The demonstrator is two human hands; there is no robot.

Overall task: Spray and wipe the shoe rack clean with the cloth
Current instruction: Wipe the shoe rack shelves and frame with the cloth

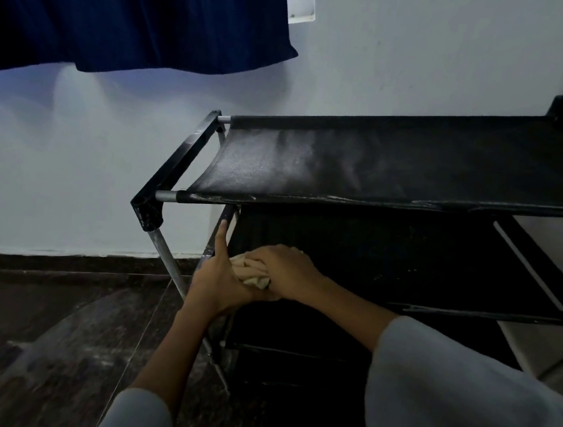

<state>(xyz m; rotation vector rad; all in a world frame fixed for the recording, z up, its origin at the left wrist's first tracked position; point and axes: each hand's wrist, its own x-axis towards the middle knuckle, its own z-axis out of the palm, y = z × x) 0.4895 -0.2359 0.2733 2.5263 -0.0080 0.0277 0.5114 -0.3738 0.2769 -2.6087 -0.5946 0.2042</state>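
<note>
A black shoe rack (174, 165) with fabric shelves stands against the white wall. Its top shelf (363, 166) shows pale dusty smears. My right hand (288, 270) grips a bunched cream cloth (250, 272) at the left end of the second shelf (406, 259). My left hand (217, 276) holds the rack's left side bar, with its thumb pointing up along the bar. The fingers of that hand are hidden behind the bar and the cloth. No spray bottle is in view.
A dark blue curtain (131, 9) hangs at the upper left over the white wall (70, 175). The floor (55, 329) is dark polished stone. A lower shelf (292, 369) sits in shadow under the hands. Pale floor tiles (542, 345) show at the right.
</note>
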